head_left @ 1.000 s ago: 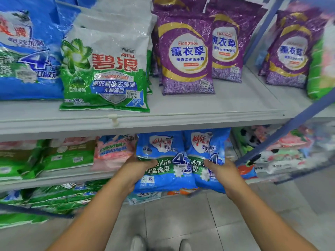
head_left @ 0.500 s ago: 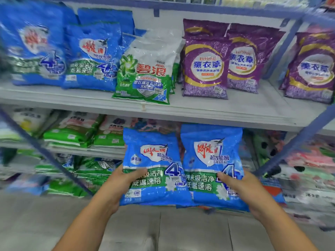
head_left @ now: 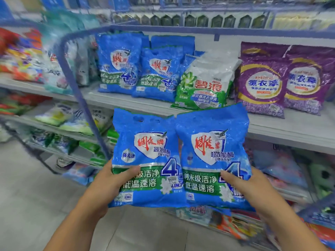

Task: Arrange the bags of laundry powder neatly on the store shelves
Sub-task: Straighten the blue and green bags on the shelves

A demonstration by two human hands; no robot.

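Two blue bags (head_left: 179, 160) are up in the air, side by side, in front of the shelf (head_left: 272, 127), not on it yet. The left hand (head_left: 108, 180) grips the left bag and the right hand (head_left: 243, 182) grips the right one. On the shelf more blue bags (head_left: 137, 69) already stand in a row, beside green bags (head_left: 204, 84) and purple bags (head_left: 282, 78). I think these two still need putting up

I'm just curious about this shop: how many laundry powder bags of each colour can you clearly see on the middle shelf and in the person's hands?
Blue bags on the shelf: 2 fronts, more hidden behind
Blue bags in hand: 2, left hand holding one, right hand the other
Green and white bags: 1 front, a stack behind
Purple bags: 2
Total: 7
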